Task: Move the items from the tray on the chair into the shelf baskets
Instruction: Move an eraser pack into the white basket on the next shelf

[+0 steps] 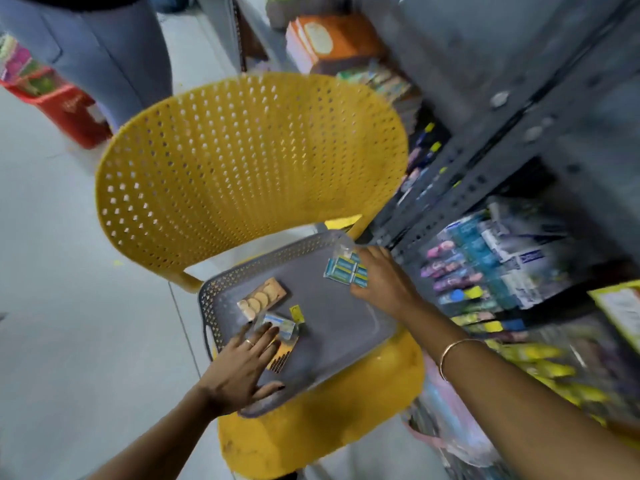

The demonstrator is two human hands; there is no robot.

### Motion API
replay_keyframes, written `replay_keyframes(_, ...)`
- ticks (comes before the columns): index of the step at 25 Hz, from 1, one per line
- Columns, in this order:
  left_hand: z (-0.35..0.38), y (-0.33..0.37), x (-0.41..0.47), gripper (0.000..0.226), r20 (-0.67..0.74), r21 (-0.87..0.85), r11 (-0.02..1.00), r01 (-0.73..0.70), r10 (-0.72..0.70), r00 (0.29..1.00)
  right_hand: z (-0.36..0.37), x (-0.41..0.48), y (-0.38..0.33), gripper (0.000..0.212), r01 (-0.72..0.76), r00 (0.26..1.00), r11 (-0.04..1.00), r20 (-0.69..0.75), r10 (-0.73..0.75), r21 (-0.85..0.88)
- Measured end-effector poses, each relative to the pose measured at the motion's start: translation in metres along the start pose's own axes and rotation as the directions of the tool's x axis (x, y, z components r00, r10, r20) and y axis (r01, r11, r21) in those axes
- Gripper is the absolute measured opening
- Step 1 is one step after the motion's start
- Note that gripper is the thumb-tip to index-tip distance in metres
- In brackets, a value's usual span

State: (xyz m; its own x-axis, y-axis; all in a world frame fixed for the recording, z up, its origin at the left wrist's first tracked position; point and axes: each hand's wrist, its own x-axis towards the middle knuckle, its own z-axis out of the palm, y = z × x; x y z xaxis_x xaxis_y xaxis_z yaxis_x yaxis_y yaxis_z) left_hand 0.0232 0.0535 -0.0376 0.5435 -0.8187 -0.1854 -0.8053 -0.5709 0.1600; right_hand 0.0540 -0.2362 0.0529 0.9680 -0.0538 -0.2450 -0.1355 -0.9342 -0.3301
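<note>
A grey perforated tray (332, 320) lies on the seat of a yellow chair (249, 161). On it are a biscuit pack (262, 298), a small yellow packet (297, 313), a clear bag of blue-and-white boxes (280, 325) and an orange striped pack (283, 353). My left hand (242, 365) lies flat over the orange pack, fingers spread and touching the clear bag. My right hand (382, 278) grips a clear bag of small teal boxes (346, 270) at the tray's far right corner.
A grey metal shelf (502, 140) full of blurred goods runs along the right. A person in grey trousers (104, 46) stands behind the chair. A red basket (59, 105) sits on the floor at the far left.
</note>
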Motion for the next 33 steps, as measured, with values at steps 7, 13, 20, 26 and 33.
replay_keyframes(7, -0.14, 0.024, 0.091, 0.078, -0.22, 0.037, 0.993, -0.108, 0.114, 0.969, -0.193, -0.056, -0.032, 0.081, -0.018, 0.956, 0.99, -0.289, 0.058, 0.137)
replay_keyframes(13, -0.272, 0.095, 0.165, 0.081, -0.52, 0.128, 0.959, -0.251, 0.281, 0.806, -0.332, -0.128, -0.028, 0.05, -0.131, 0.814, 0.947, -0.514, 0.271, 0.292)
replay_keyframes(20, -0.325, 0.178, 0.233, 0.082, -0.443, 0.238, 0.883, -0.405, 0.47, 0.764, -0.389, -0.206, 0.063, 0.036, -0.418, 0.682, 0.855, -0.516, 0.518, 0.307)
replay_keyframes(26, -0.313, 0.183, 0.27, 0.085, -0.394, 0.246, 0.87, -0.427, 0.493, 0.776, -0.377, -0.238, 0.143, 0.052, -0.626, 0.595, 0.725, -0.425, 0.682, 0.286)
replay_keyframes(33, -0.304, 0.187, 0.28, 0.084, -0.375, 0.23, 0.861, -0.454, 0.509, 0.775, -0.344, -0.247, 0.201, 0.031, -0.721, 0.578, 0.643, -0.289, 0.763, 0.258)
